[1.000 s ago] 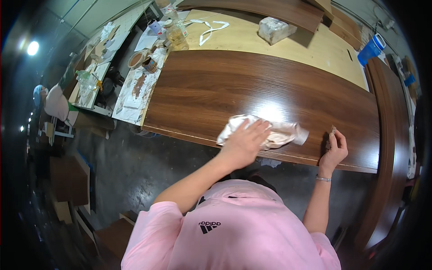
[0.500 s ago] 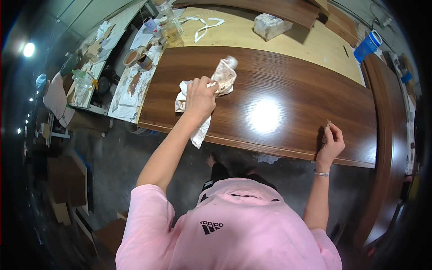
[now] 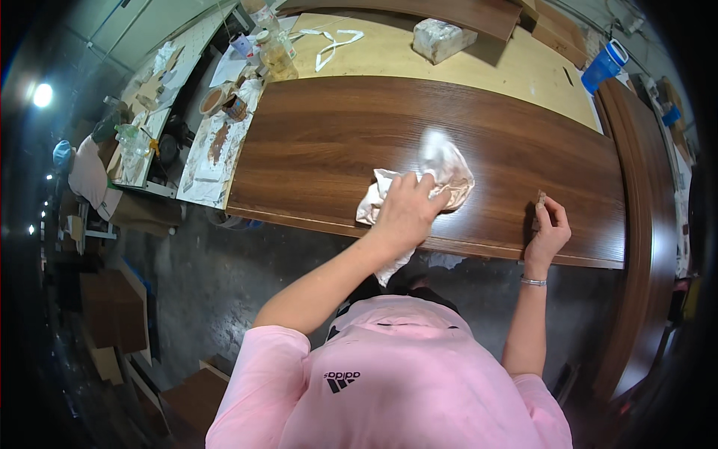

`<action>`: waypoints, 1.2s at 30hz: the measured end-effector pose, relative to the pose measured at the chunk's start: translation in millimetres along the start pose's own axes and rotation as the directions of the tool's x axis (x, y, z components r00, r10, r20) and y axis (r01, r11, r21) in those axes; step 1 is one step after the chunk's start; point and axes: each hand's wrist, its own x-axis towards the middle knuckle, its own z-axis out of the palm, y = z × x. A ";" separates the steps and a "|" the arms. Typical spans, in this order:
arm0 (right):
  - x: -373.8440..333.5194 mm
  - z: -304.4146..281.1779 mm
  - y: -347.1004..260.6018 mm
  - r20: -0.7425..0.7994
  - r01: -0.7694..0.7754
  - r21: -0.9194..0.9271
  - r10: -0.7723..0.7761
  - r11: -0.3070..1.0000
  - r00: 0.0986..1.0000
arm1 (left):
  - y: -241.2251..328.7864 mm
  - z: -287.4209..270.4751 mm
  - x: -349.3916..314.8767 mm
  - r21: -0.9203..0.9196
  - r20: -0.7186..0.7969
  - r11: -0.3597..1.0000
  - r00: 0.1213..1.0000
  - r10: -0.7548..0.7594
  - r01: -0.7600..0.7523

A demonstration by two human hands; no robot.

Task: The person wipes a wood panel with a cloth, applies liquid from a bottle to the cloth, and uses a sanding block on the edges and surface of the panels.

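My left hand is closed on a crumpled white rag with brownish stains, held against a glossy dark brown wood-grain panel. The rag's far end is blurred, and its near end hangs over the panel's front edge. Toward the panel's right end, my right hand is closed, with thumb and fingers pinched together at the surface. A small brownish bit shows at those fingertips, too small to name.
Behind the panel lies a yellowish board with a white wrapped block and a white strap. At left stand jars and a stained tin. A blue cup and a long brown board are at right.
My left hand has moved right and a little nearer with the rag, which now lies about mid-panel. The right hand has stayed almost in place.
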 end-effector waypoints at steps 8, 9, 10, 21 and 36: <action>-1.2 0.9 -2.2 0.023 0.005 -0.025 -0.004 1.000 1.000 | -151.9 -53.2 -33.5 0.365 -0.123 0.810 0.887 -0.446 0.458; -0.6 2.8 -2.1 0.023 0.015 -0.025 -0.014 1.000 1.000 | -139.2 -52.3 -28.0 0.368 -0.010 0.814 0.877 -0.481 0.450; 0.2 4.9 -0.9 0.024 0.026 -0.026 -0.026 0.999 0.999 | -116.2 -34.7 -18.7 0.310 0.073 0.853 0.884 -0.462 0.420; 2.9 2.3 0.1 0.022 0.004 -0.087 -0.003 0.996 1.000 | -102.4 -43.4 11.0 0.233 0.038 0.863 0.883 -0.468 0.448; 3.7 0.7 4.5 0.010 -0.001 -0.077 0.002 0.997 1.000 | -119.7 -56.4 -0.6 -0.746 0.408 0.277 0.744 -0.530 0.606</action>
